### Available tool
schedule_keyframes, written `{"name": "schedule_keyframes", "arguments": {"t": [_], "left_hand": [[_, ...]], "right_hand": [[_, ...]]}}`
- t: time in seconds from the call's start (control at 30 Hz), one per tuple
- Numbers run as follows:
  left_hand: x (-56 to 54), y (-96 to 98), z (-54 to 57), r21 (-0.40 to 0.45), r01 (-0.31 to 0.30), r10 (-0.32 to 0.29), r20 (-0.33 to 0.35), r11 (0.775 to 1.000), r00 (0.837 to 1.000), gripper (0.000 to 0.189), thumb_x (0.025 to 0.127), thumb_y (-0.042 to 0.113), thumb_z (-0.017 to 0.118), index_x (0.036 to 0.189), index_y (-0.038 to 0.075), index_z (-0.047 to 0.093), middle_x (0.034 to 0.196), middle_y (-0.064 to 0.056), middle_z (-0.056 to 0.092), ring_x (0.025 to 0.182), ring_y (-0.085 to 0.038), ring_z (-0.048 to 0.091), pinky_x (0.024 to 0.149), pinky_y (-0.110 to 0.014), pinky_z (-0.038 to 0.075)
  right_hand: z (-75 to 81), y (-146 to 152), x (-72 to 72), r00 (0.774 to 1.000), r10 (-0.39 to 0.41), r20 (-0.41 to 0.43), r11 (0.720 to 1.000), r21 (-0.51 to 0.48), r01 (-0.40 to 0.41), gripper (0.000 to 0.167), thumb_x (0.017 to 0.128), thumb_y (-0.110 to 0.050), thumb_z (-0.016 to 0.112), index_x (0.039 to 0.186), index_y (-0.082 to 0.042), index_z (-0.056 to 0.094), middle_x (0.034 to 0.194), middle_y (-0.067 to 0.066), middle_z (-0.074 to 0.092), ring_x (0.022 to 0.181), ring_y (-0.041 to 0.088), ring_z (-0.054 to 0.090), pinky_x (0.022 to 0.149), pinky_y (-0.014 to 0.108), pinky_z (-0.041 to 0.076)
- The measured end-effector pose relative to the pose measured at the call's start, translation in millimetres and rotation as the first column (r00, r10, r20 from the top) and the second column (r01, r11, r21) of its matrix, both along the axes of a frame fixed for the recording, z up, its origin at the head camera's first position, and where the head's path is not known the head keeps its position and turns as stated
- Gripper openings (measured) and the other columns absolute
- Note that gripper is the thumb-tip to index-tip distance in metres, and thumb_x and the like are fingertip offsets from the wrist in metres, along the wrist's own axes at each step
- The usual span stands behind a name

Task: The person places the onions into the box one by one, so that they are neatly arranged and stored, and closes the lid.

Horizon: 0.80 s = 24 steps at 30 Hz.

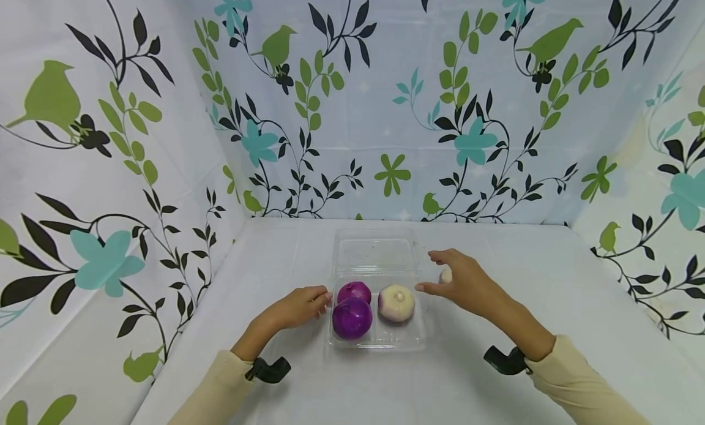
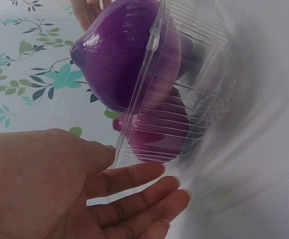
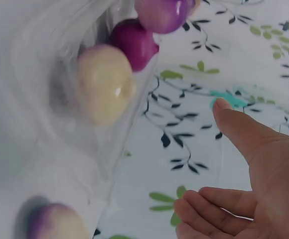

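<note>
A clear plastic clamshell container lies with its lid folded back. Two purple onions, one in front and a redder one behind, sit in its left half. On the right side of it rests a cream-coloured, purple-tinged bulb. My left hand pinches the container's left rim lightly between thumb and index, other fingers extended. To the right of the container, my right hand is spread, thumb apart from fingers, holding nothing. Beside it is a second cream-and-purple bulb, partly hidden by the hand in the head view.
The transparent lid extends behind the container on the white tabletop. Cloth printed with leaves, birds and flowers hangs at the back and both sides. A black wrist mount sits on each forearm.
</note>
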State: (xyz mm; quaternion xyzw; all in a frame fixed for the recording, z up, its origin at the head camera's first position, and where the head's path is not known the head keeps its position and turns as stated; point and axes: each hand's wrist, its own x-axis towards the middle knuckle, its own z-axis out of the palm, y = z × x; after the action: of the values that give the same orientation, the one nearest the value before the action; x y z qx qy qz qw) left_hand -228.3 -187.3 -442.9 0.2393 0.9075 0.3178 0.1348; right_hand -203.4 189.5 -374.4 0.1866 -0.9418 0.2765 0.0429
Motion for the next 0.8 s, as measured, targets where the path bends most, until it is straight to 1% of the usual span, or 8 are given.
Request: {"name": "schedule_keyframes", "arguments": {"t": [0.1,0.17,0.27,0.4,0.53,0.8], "left_hand": [[0.0,0.4,0.9,0.001,0.001,-0.001,0.000,1.000,1.000,0.029,0.115,0.022,0.044,0.107,0.005,0.066,0.097,-0.009,0.072,0.086,-0.021,0.068,0.080,-0.042,0.056],[0.2,0.6,1.5,0.002,-0.001,0.001,0.001,1.000,1.000,0.029,0.114,0.023,0.044,0.107,0.005,0.066,0.098,-0.010,0.072,0.087,-0.022,0.069,0.080,-0.042,0.056],[0.3,1.2,1.5,-0.001,-0.002,0.002,0.004,1.000,1.000,0.030,0.114,0.023,0.044,0.108,0.005,0.066,0.098,-0.010,0.072,0.087,-0.022,0.068,0.081,-0.043,0.056],[0.3,1.5,0.5,-0.005,0.003,-0.002,0.004,1.000,1.000,0.030,0.114,0.024,0.044,0.109,0.005,0.066,0.099,-0.010,0.072,0.087,-0.021,0.069,0.083,-0.044,0.057],[0.3,1.6,0.1,-0.001,-0.001,0.001,0.006,1.000,1.000,0.030,0.114,0.024,0.044,0.108,0.004,0.066,0.098,-0.010,0.072,0.087,-0.022,0.069,0.082,-0.044,0.056],[0.6,2.2,1.2,0.002,-0.007,0.007,0.010,1.000,1.000,0.031,0.114,0.023,0.044,0.108,0.004,0.066,0.097,-0.010,0.071,0.087,-0.023,0.069,0.081,-0.042,0.055]], "right_hand": [[-0.5,18.5,-1.3,0.999,-0.032,-0.026,0.999,-0.030,0.031,0.082,0.089,-0.044,0.085,0.147,0.004,0.054,0.144,0.024,0.061,0.135,0.045,0.056,0.107,0.062,0.048],[-2.4,30.0,-3.0,0.998,-0.049,-0.025,0.998,-0.039,0.048,0.081,0.090,-0.044,0.085,0.148,0.004,0.054,0.143,0.025,0.061,0.136,0.046,0.055,0.108,0.063,0.046],[-8.9,46.9,-7.6,0.997,-0.073,-0.008,0.997,-0.033,0.073,0.082,0.091,-0.044,0.083,0.149,0.004,0.052,0.143,0.026,0.061,0.134,0.047,0.055,0.106,0.064,0.047],[-23.8,68.2,-17.1,0.994,-0.101,0.036,0.995,-0.015,0.102,0.086,0.092,-0.048,0.081,0.150,0.006,0.049,0.144,0.028,0.059,0.133,0.051,0.054,0.103,0.065,0.050],[-41.1,84.7,-26.9,0.990,-0.113,0.081,0.994,-0.004,0.113,0.090,0.091,-0.052,0.081,0.150,0.007,0.048,0.144,0.030,0.058,0.133,0.053,0.053,0.102,0.065,0.050],[-71.3,101.3,-40.1,0.987,-0.102,0.123,0.994,-0.025,0.106,0.087,0.091,-0.047,0.082,0.148,0.010,0.048,0.144,0.032,0.057,0.132,0.053,0.054,0.104,0.066,0.048]]}}
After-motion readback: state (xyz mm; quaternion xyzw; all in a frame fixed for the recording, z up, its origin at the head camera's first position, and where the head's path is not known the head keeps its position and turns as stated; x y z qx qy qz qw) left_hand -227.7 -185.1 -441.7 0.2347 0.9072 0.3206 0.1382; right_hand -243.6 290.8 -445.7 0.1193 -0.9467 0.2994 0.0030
